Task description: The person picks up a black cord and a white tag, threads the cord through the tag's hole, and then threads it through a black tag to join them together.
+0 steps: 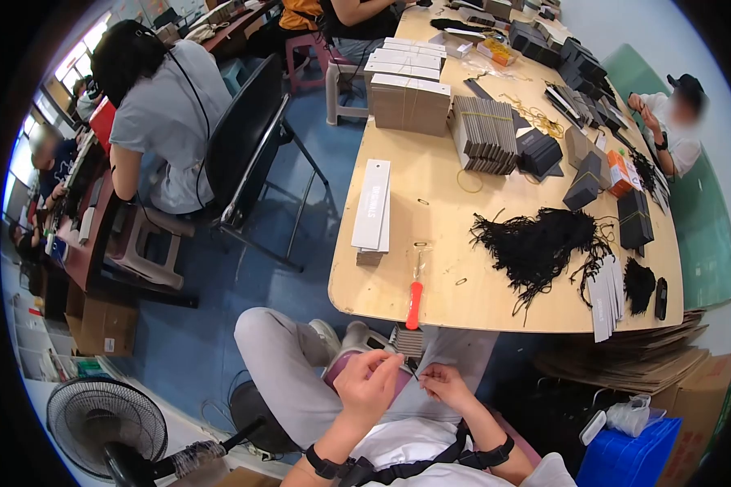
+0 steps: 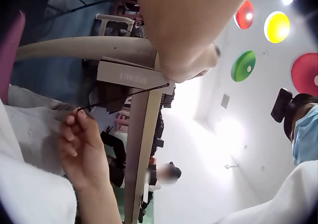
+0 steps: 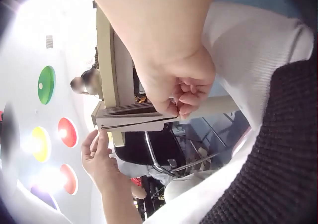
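Black cord (image 2: 124,96) runs nearly straight from hand to hand, above the grey pants (image 1: 272,349) and near the edge of the surface (image 1: 365,294). The right hand (image 1: 447,385) pinches it, and the left hand (image 1: 369,383) seems to pinch it too. This looks like the pulling-straight step; next calls for a firm hold on both sides. The left fingertips are partly hidden, and from the head view the cord is tiny.
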A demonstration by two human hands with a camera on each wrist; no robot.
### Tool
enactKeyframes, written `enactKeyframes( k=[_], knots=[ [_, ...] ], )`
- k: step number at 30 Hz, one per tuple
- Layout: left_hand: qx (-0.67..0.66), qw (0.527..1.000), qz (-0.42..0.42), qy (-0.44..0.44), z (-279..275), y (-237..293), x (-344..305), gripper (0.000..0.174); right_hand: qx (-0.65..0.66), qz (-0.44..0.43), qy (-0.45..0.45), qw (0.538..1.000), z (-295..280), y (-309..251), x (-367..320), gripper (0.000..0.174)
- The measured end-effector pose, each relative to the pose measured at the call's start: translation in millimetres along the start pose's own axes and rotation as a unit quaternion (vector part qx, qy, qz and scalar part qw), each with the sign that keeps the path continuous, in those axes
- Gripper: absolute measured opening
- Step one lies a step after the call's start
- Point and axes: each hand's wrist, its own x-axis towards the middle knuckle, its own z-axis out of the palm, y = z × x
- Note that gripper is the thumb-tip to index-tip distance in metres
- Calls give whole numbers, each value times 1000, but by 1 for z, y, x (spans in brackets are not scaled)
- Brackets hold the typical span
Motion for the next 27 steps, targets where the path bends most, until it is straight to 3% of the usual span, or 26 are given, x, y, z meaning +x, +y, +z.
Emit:
enactKeyframes(
  k=[13, 15, 18, 21, 25, 27],
  knots=[
    [81, 994, 62, -35, -12, 8, 11, 26, -36, 11, 22, 999, -5, -7, 3, 10],
    [-4, 998, -27, -54, -12, 11, 13, 21, -31, 0, 20, 999, -5, -7, 4, 11],
    [-65, 994, -65, -65, -12, 8, 16, 17, -25, 21, 26, 999, -1, -12, 4, 13],
    [-93, 991, -30, -92, -11, -1, 3, 15, -25, 8, 27, 999, 1, -10, 5, 10],
    [-110, 987, -53, -105, -8, -1, -3, 15, -2, 10, 26, 1000, 3, -8, 6, 11],
    [-169, 967, -152, -117, -7, 5, -1, 13, -22, 10, 31, 999, 4, -9, 4, 10]
  ],
)
